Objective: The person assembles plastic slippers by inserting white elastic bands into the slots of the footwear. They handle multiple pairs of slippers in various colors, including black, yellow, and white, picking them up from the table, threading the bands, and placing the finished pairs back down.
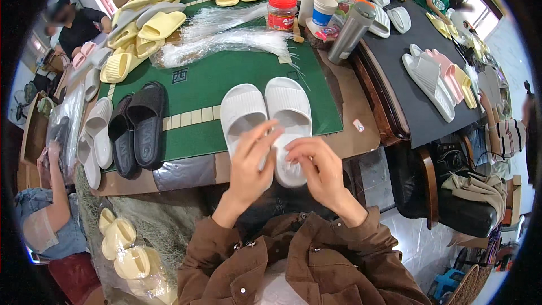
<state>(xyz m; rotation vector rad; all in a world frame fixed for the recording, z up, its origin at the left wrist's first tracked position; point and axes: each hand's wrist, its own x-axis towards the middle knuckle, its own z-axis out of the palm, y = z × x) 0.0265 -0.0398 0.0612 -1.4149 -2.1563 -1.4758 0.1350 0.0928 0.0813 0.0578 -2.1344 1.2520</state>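
A pair of white slippers [289, 101] lies side by side in front of me at the near table edge, toes pointing away. My left hand [251, 161] is over the left slipper's heel, thumb and fingers apart, fingertips by the gap between the two. Over the right slipper's heel is my right hand [317, 170], its fingers curled and pinched together. Whatever thin thing may be in that pinch is too small to make out. Beyond the slippers lies a bundle of clear plastic ties [226, 45]. To the left sits a pair of black slippers [148, 127].
Yellow slippers [164, 25] are heaped at the far left of the green mat [203, 85]. A red-lidded jar [282, 12], a paper cup [323, 11] and a grey tumbler [353, 33] stand at the back. Several people sit around. A black chair [412, 183] is at right.
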